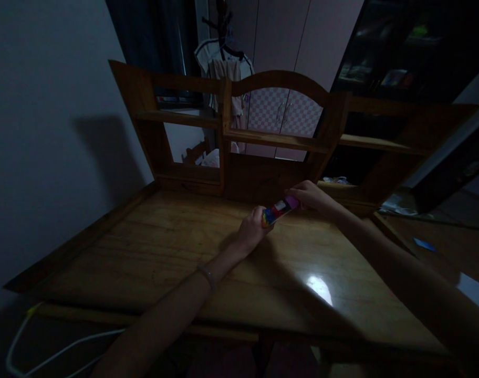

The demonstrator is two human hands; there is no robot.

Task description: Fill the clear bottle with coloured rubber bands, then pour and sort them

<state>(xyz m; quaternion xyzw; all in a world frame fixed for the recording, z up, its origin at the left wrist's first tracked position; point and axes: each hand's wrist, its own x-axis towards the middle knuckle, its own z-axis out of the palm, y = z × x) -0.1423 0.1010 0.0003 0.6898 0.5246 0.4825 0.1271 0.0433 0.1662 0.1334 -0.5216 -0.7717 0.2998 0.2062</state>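
Note:
Above the wooden desk, a slim, colourful package [278,209] with blue, yellow, red and purple parts is stretched between my two hands. The fingers of my left hand [252,230] are closed round its lower, blue and yellow end. At the purple upper end, my right hand [308,195] has its fingers closed on it. What kind of package it is cannot be made out in the dim light. A thin bracelet [206,275] circles my left wrist.
Behind the wooden desktop [176,236] stands a hutch [277,139] with open shelves. A white wall [66,131] bounds the left. Papers [474,291] and a blue card [424,244] lie at the right. A white hanger-like wire [66,346] sits at the lower left.

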